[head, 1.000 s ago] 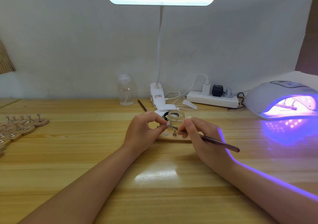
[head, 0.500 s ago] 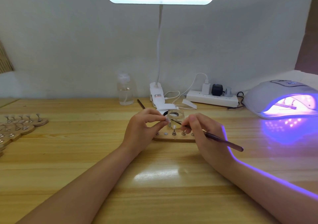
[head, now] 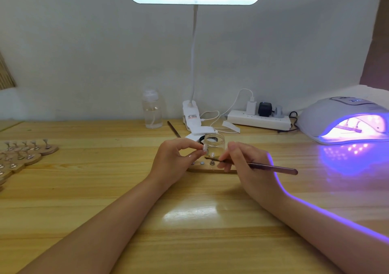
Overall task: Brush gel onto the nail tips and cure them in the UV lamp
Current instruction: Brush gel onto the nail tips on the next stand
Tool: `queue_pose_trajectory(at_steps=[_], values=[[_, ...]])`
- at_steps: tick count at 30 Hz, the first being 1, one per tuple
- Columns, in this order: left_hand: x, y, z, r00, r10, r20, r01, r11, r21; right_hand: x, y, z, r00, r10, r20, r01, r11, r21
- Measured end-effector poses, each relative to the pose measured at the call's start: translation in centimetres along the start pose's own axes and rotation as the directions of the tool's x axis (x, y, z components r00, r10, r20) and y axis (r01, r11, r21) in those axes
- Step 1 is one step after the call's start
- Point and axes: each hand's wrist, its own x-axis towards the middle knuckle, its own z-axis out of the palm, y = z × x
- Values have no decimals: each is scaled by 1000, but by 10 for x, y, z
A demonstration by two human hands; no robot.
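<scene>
Left hand [head: 174, 160] pinches a nail tip [head: 204, 148] in front of the jar [head: 214, 146]; right hand [head: 242, 162] grips the brush [head: 271, 166], bristles low over the wooden holder [head: 210, 169]. Best bet: steady thin strokes, wrists planted on the surface [head: 105, 189], lamp [head: 345, 120] waiting to the right.

We see two bare forearms, no sleeves, watch or rings. Our left hand [head: 174, 160] and right hand [head: 250, 168] have short nails, seemingly unpainted. Violet light edges the right arm.
</scene>
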Motion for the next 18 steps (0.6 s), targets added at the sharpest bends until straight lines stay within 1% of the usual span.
queue_pose_trajectory(at_steps=[3, 6, 8, 10, 14, 17, 18], values=[[0, 2, 0, 999, 49, 6, -49, 998, 45, 2, 0, -1, 999, -26, -34, 23, 996, -81], [0, 3, 0, 994, 106, 4, -106, 991, 86, 3, 2, 0, 1000, -18, 12, 20, 987, -162], [0, 3, 0, 994, 112, 7, -112, 989, 95, 1, 2, 1, 999, -15, 37, 20, 989, -148], [0, 2, 0, 993, 114, -7, -113, 987, 111, 0, 1, 0, 999, -39, 22, 41, 989, -140], [0, 3, 1, 993, 112, -28, -108, 987, 117, 3, 1, 0, 998, -59, 1, 57, 968, -244], [0, 4, 1, 992, 118, -35, -113, 986, 124, 1, -1, 1, 999, -31, 14, 33, 986, -161], [0, 4, 1, 993, 117, -34, -111, 985, 128, 0, -1, 1, 999, -44, 13, 45, 988, -149]])
